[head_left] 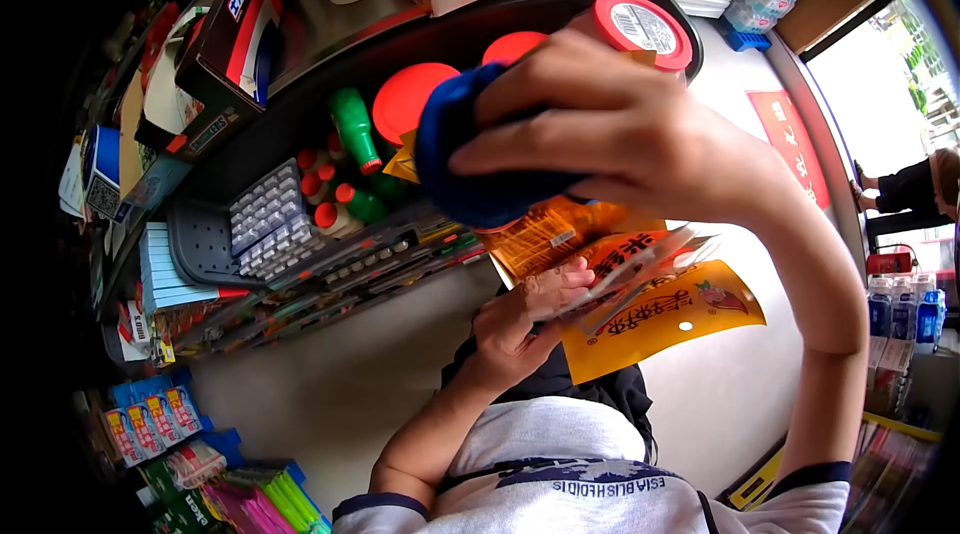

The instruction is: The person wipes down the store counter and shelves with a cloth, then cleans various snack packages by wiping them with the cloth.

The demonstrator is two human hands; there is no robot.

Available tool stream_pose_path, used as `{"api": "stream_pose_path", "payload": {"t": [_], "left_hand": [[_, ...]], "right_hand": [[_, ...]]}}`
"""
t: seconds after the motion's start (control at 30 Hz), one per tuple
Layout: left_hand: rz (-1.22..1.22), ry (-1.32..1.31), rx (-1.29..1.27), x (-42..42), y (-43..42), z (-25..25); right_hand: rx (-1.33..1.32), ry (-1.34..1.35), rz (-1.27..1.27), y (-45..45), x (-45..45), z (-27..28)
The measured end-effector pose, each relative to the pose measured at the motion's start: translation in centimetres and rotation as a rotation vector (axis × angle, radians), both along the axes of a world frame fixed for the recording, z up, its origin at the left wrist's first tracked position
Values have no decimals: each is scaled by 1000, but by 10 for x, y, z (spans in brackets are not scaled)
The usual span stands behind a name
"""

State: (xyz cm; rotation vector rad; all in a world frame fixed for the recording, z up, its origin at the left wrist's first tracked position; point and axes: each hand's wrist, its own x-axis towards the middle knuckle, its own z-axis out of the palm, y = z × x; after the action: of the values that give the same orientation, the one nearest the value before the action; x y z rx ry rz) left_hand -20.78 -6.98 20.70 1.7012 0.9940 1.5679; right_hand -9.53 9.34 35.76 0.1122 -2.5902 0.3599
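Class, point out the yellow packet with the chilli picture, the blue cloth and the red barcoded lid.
Yellow packet (660, 324), head view: middle of its printed face.
Blue cloth (440, 129), head view: its left part.
Red barcoded lid (642, 29), head view: the white label.

Dark blue cloth (450, 159) gripped in right hand (630, 124), orange and yellow packets (665, 319) touched by left hand (515, 322) below, red-lidded tubs (408, 102) partly hidden behind cloth, green bottles (353, 126) and gray basket (193, 242) seen to the left.

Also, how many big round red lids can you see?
3: left lid beside the blue item, middle lid behind the right hand, right lid with a label. More may be hidden.
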Motion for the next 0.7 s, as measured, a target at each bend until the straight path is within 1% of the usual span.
{"api": "stream_pose_path", "payload": {"t": [0.03,0.1,0.17,0.23,0.3,0.4,0.5,0.53,0.63,0.67,0.7], "left_hand": [[7,65,28,-3,1,0],[37,113,45,-6,-1,-13],[85,168,44,-9,-3,-18],[151,225,16,-10,-7,-18],[162,190,61,-10,-4,-19],[169,155,107,-9,-3,-18],[119,113,123,-7,1,-18],[95,98,127,-8,3,-17],[306,76,83,-8,-1,-29],[377,261,27,-13,-2,-32],[408,163,-39,-12,1,-29]], "right_hand": [[81,-21,29,4,-11,-10],[270,-99,116,15,-24,-33],[369,-284,118,25,-25,-68],[180,-481,133,16,-18,-70],[38,-636,138,10,-10,-73],[-150,-1044,102,9,5,-68],[-287,-1122,-13,15,13,-56],[-344,-1304,-120,18,8,-50],[-300,-1256,-175,24,20,-46],[-351,-1127,-216,20,29,-48],[-363,-1062,-242,18,32,-51]]}}
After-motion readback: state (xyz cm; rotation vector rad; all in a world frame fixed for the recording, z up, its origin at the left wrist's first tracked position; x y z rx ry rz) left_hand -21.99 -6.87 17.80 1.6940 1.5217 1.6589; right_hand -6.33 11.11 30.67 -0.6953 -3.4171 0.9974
